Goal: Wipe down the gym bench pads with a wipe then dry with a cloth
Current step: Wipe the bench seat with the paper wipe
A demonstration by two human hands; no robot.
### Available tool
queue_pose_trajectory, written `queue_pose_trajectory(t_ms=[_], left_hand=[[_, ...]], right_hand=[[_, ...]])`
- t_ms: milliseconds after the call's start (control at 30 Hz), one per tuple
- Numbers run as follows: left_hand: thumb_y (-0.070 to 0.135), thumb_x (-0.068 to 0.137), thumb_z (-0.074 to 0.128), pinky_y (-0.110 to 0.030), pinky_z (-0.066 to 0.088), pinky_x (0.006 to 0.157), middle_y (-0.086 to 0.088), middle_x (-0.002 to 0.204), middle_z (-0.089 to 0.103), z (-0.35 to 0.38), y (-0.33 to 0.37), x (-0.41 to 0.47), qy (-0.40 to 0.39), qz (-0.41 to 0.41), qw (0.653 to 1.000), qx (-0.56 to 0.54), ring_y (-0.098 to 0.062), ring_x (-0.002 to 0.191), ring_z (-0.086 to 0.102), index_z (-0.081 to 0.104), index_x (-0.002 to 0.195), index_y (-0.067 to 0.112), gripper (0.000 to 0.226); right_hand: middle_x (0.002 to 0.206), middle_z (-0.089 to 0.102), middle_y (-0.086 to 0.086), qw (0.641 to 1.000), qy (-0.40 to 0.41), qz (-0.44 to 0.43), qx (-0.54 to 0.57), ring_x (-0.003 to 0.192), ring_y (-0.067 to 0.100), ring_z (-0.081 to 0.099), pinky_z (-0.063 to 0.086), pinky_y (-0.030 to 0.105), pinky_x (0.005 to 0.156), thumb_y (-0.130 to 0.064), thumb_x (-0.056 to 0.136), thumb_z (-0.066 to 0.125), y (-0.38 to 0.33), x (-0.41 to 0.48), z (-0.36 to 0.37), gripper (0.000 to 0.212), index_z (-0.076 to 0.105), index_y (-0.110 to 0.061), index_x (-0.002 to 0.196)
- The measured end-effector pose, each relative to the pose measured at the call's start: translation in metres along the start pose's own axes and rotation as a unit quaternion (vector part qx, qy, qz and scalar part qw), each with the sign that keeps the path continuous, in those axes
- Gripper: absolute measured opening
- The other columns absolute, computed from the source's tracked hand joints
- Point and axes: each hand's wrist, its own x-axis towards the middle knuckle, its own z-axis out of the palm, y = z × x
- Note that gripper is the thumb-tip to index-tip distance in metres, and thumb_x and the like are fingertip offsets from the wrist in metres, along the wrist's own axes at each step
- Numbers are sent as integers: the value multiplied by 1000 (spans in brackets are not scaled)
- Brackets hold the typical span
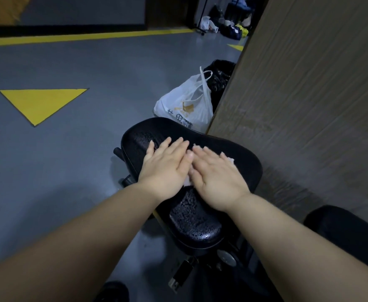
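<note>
A black textured bench pad (239, 158) fills the middle of the view, narrowing toward me into a wet-looking front part (194, 223). Both my hands lie flat on it side by side with straight fingers. My left hand (167, 168) rests on the pad's left half. My right hand (215, 175) presses down on a white wipe (230, 159), of which only small edges show beside and below the palm. A second black pad (344, 232) sits at the lower right.
A brown wall panel (309, 94) rises close on the right. A white plastic bag (187, 105) and a black bag (219, 77) lie on the grey floor behind the pad. A yellow triangle (41, 103) marks the floor at left. The bench frame (200, 267) is below.
</note>
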Motion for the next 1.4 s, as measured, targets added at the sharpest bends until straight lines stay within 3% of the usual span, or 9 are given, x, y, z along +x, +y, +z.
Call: queue_pose_trajectory(t_ms=[100,367,600,733,867,1033,1133,1233,1400], left_hand=[[47,103,17,-37,-15,117,17,161,9,2,-1,-1,-12,1,997,74,-8,149,-4,18,154,32,54],[47,103,20,-39,-11,119,17,161,8,3,1,-2,-7,4,995,97,-11,149,-3,15,155,33,54],[45,103,15,-39,-8,120,19,160,14,4,0,-1,10,5,996,85,-9,149,1,22,153,34,52],[45,103,17,-39,-7,119,19,160,14,4,0,-2,11,5,996,93,-9,149,1,22,153,34,52],[46,103,19,-39,-7,119,19,160,14,4,0,-2,14,6,995,98,-9,149,2,22,153,34,52],[46,102,16,-38,-8,119,19,160,14,5,0,-2,11,3,996,90,-9,149,1,22,153,35,52],[47,102,15,-38,-9,119,19,160,14,5,-1,-2,10,5,996,87,-9,149,1,21,153,34,53],[47,102,16,-38,-8,119,19,160,14,5,-1,-2,13,5,996,92,-10,149,2,21,153,34,53],[47,102,20,-39,-8,119,19,160,14,6,-1,-1,16,4,995,99,-11,149,2,21,153,34,52]], right_hand=[[160,14,-10,997,-10,83,-1,146,11,10,7,40,118,-41,102,25,33,17,-6,51,20,-31,151],[160,13,-11,970,-14,237,55,147,15,6,6,49,118,-43,101,20,80,26,-7,51,21,-33,151],[159,17,-8,983,82,164,19,146,18,9,3,48,117,-46,92,15,-4,-57,15,60,23,-32,150],[151,37,-5,988,124,91,31,142,19,21,5,47,114,-41,94,30,-40,-98,39,53,43,-25,143],[153,30,-12,989,114,65,65,144,11,11,-7,42,116,-47,96,26,-29,-99,38,53,39,-32,145],[156,22,-15,979,124,119,108,145,9,7,-8,37,115,-53,92,19,15,-66,22,58,30,-39,147],[156,25,-7,972,104,164,134,145,16,12,1,43,119,-47,97,30,64,-31,20,53,35,-28,147],[156,27,7,957,105,198,186,145,20,16,5,34,119,-35,100,37,95,-5,16,51,37,-13,146],[158,20,4,918,121,281,253,146,24,9,7,37,119,-35,98,36,93,0,19,53,32,-17,148]])
